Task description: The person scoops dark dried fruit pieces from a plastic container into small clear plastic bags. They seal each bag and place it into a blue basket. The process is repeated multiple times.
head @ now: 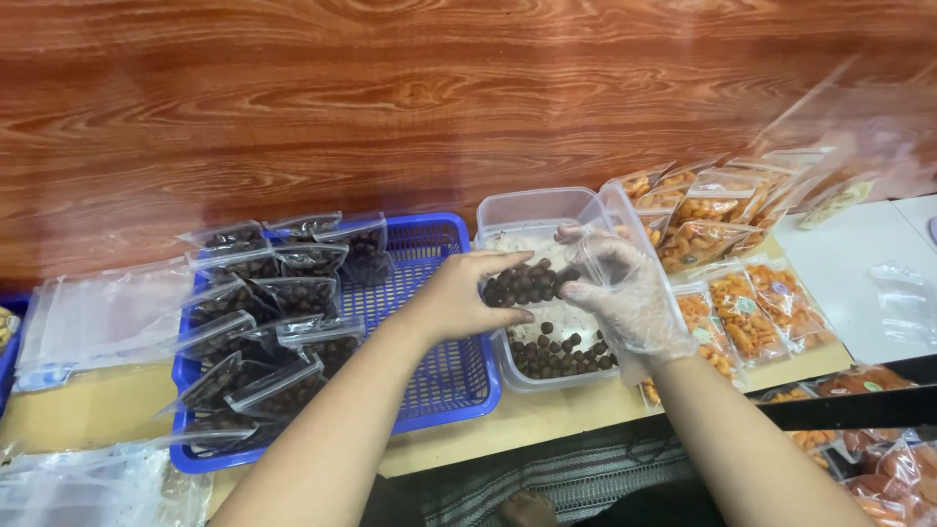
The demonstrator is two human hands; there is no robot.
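Above the clear tub (508, 217), the bare left hand (459, 293) is gripping a small clear bag of dark balls (525, 284); the gloved right hand (625, 293) is pinching, seemingly, its mouth. Left of the tub, filled bags are lying in a blue basket (444, 376).

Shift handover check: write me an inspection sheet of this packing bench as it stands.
Surface: tan tabletop, white board at right.
Job's things: small clear bag of dark balls over clear tub holding more.
Clutter: blue basket of filled bags; empty bags; orange snack packs.
Grippers: left hand bare, right hand gloved, both on the bag.
Cables: nothing seen.
Surroundings: wood-grain wall.
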